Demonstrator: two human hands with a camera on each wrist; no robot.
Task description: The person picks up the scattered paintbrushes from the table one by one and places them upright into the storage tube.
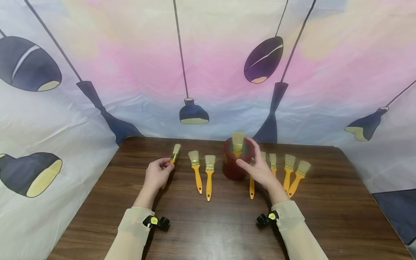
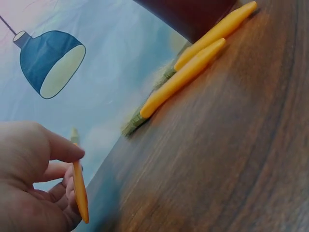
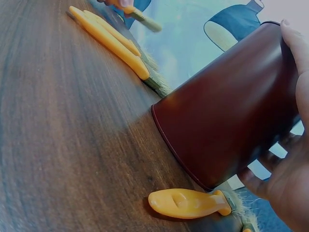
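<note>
My left hand [image 1: 158,173] pinches a small paintbrush [image 1: 176,151] between thumb and fingers, bristles pointing up and away; its orange handle shows in the left wrist view. A dark red cylindrical canister [image 1: 231,168] stands upright on the table, right of centre. One wide paintbrush [image 1: 238,140] stands inside it with bristles up, most of its handle hidden by the wall. Around the canister's right side curls my right hand [image 1: 262,172], with the thumb near the front rim and fingers behind. Two paintbrushes, one left [image 1: 196,177] and one right [image 1: 209,182], lie between the left hand and the canister.
Several more orange-handled paintbrushes [image 1: 288,169] lie right of the canister, partly behind the right hand and wrist. The brown wooden table [image 1: 208,231] ends at a cloth backdrop [image 1: 146,65] printed with lamps. Each sleeve carries a small wrist camera [image 1: 156,221].
</note>
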